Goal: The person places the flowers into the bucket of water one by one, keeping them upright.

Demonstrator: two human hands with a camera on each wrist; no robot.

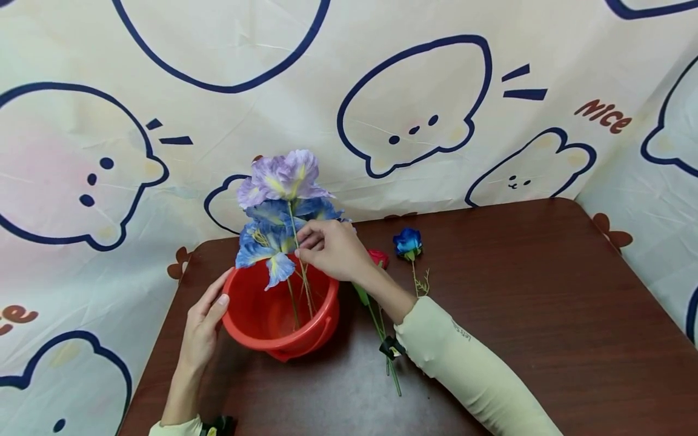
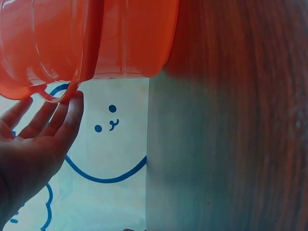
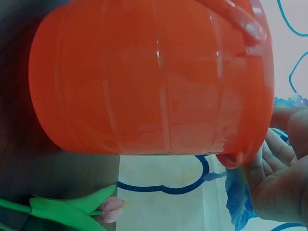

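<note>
A red plastic bucket (image 1: 256, 339) stands toward the left of the table. My left hand (image 1: 202, 327) holds its left rim, thumb near the lip and fingers along the outer side; in the left wrist view the fingertips meet the rim beside a handle lug (image 2: 62, 94). Above the bucket's far right rim, my right hand (image 1: 335, 248) pinches the thin stem of a purple iris (image 1: 286, 175) between thumb and fingers. That stem reaches down inside the bucket. Blue irises (image 1: 262, 239) stand in the bucket too, partly behind the right hand.
Right of the bucket lie a red rose (image 1: 378, 259), a blue rose (image 1: 408, 242) and green stems (image 1: 392, 375), partly under the right forearm. In the right wrist view a pink tulip (image 3: 113, 209) shows. A printed cloth (image 1: 272, 121) hangs behind the brown table (image 1: 518, 272).
</note>
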